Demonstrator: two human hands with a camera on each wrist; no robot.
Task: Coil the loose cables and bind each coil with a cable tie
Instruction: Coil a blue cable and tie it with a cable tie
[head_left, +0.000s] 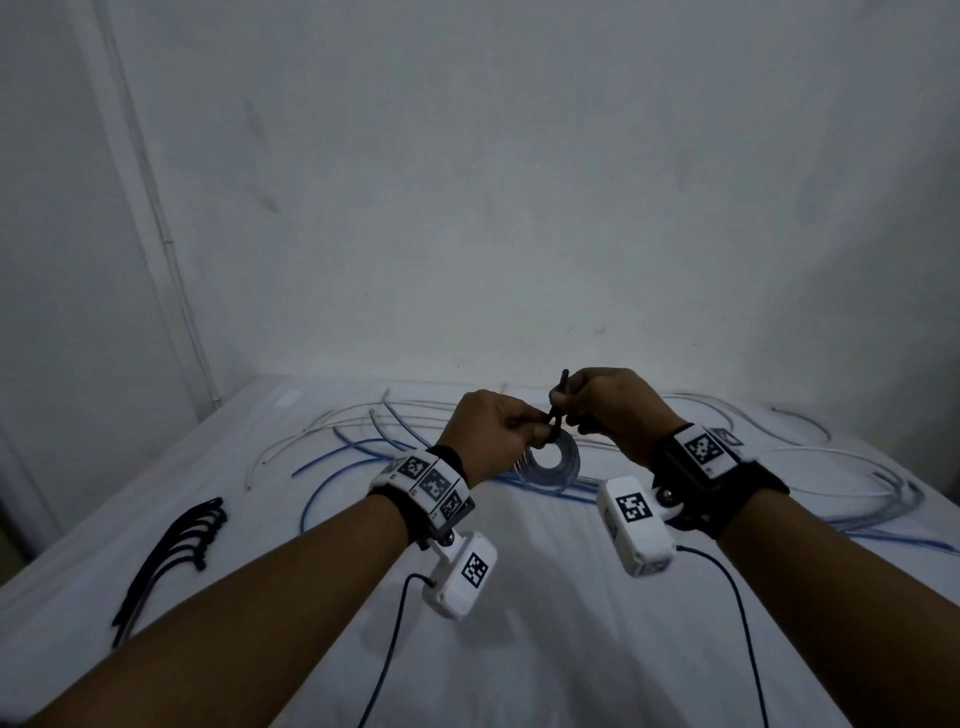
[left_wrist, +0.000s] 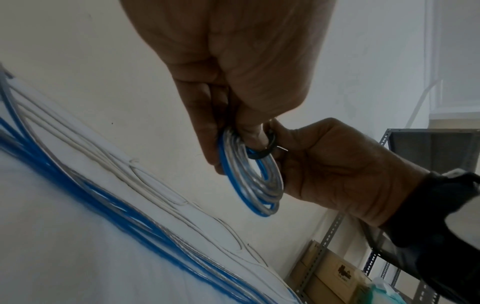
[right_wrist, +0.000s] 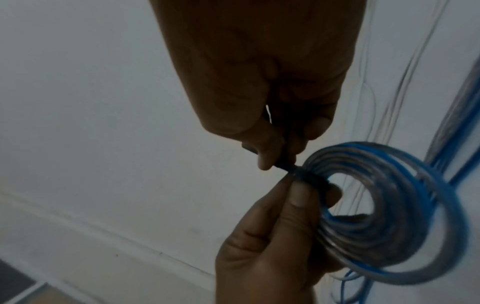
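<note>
— What do we see nearest us?

— Our left hand (head_left: 497, 427) pinches the blue-and-clear cable coil (head_left: 549, 464) above the white table (head_left: 519, 649); the black cable tie (head_left: 557, 411) loops its top.

— And the tie's tail?

— It rises upward into our right hand (head_left: 613, 410), whose fingers (right_wrist: 267, 156) grip it. Loose cables (head_left: 363, 452) lie beyond.
</note>
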